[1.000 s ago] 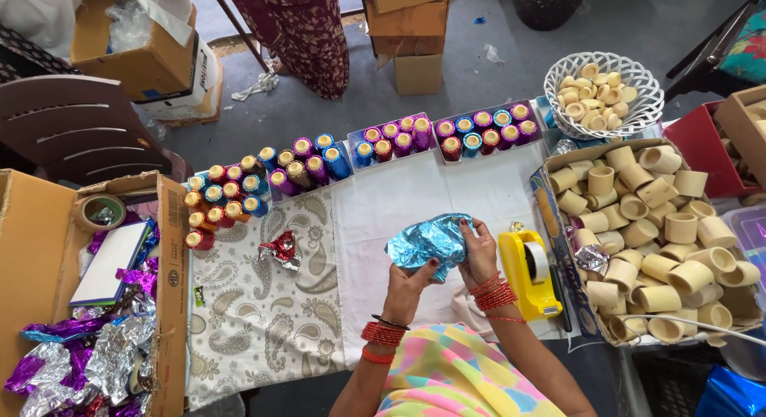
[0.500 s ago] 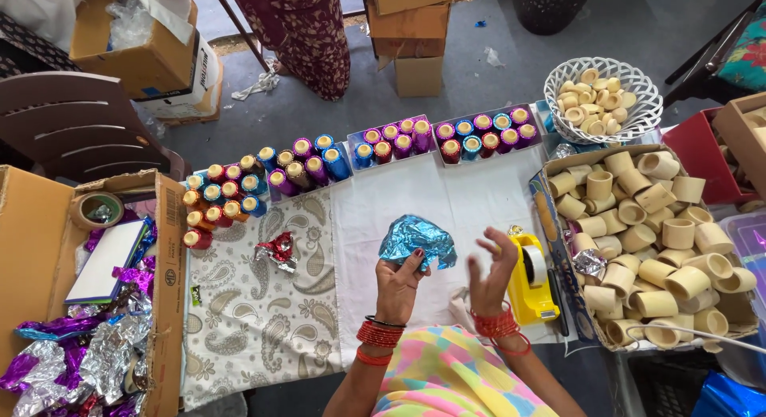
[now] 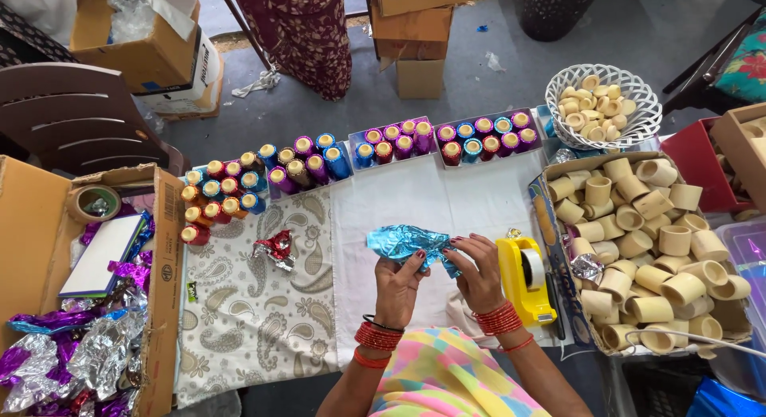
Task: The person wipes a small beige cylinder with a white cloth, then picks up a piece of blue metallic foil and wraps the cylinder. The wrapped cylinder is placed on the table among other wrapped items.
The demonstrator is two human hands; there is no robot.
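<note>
My left hand (image 3: pixel 396 285) and right hand (image 3: pixel 477 271) both pinch the blue foil (image 3: pixel 407 243) over the white cloth (image 3: pixel 415 205), fingers closed on its edges. I'd judge mid-wrap; next needs a firm fold. Can't see what's inside. Tape dispenser (image 3: pixel 525 280) just right; far cups (image 3: pixel 447 138) small, some blurred.

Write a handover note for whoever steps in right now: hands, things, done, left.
Left hand and right hand: both grip the crumpled blue foil wrapper over the white cloth.
Yellow tape dispenser sits just right of the hands.
Done: rows of foil-wrapped coloured cups line the far edge.
Left: plain beige cups fill the cardboard box; a red foil scrap lies loose.
</note>
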